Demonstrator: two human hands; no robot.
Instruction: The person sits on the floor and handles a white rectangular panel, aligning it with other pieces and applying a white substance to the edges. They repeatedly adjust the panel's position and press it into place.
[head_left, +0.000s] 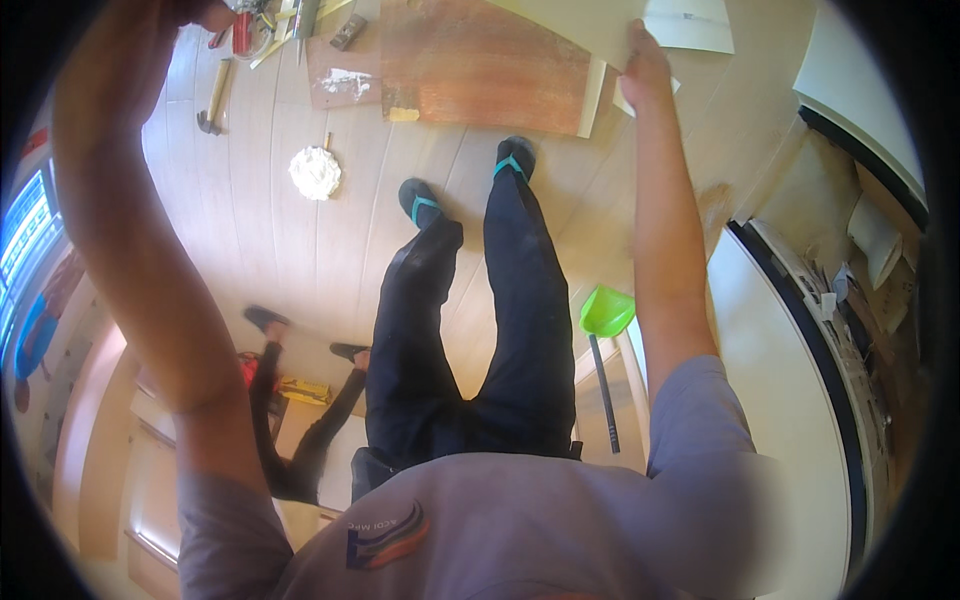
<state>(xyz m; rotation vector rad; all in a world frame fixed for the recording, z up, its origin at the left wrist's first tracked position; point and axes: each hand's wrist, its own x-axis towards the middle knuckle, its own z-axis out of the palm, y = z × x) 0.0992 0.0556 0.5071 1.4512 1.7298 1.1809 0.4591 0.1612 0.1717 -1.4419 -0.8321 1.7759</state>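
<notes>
Left hand: my left hand (213, 14) is between 10 and 11 o'clock, cut by the upper edge of view; I cannot tell whether its fingers are spread or pressed together.
Beside it: a red object (241, 36), too small to make out.
Right hand: my right hand (649, 74) is at 1 o'clock, at the edge of the cream sheet (575, 22); I cannot tell whether my fingers pinch it.
Cream sheet: between 12 and 1 o'clock, partly over the reddish-brown board (470, 75) and running out of view.
Board: at 12 o'clock, lying on the floor (250, 235) beyond my feet.
White sheet: the white sheet (690, 25) is at 1 o'clock, just past my right hand.
Hammer: the hammer (216, 95) lies at 10 o'clock, head towards me.
Round white thing: at 10 o'clock, nearer the middle, the round white thing (315, 174) has a short stick pointing towards 12.
Dustpan: the green dustpan (607, 312) is at 3 o'clock, dark handle towards 4.
Other person: another person's legs (318, 440) show at 8 o'clock, in dark trousers.
</notes>
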